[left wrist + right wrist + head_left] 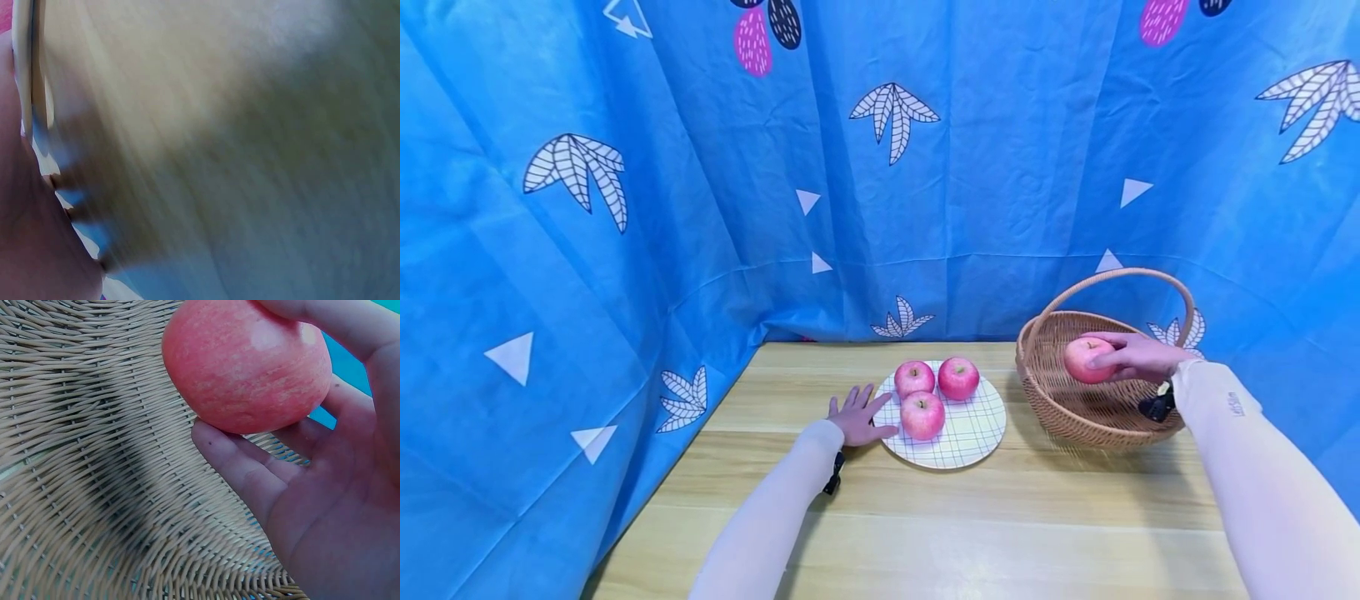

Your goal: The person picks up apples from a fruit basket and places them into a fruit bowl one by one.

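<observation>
In the head view my right hand (pixel 1138 357) grips a pink-red apple (pixel 1084 360) inside the opening of a wicker basket (pixel 1052 412). The right wrist view shows thumb and fingers around that apple (pixel 247 369), with the woven basket wall (pixel 94 456) beyond it. My left hand (pixel 853 419) lies with spread fingers at the left rim of a white checked plate (pixel 970 437). On the plate sit three apples: a front one (pixel 922 416), a back left one (pixel 914 378) and a back right one (pixel 958 379). The left wrist view is blurred, with part of the left hand (pixel 37 231) at its edge.
The basket's arched handle (pixel 1120 273) rises over its opening, close to my right hand. Everything stands on a light wooden table (pixel 910 542). A blue patterned curtain (pixel 925 208) hangs behind the table and along its left side.
</observation>
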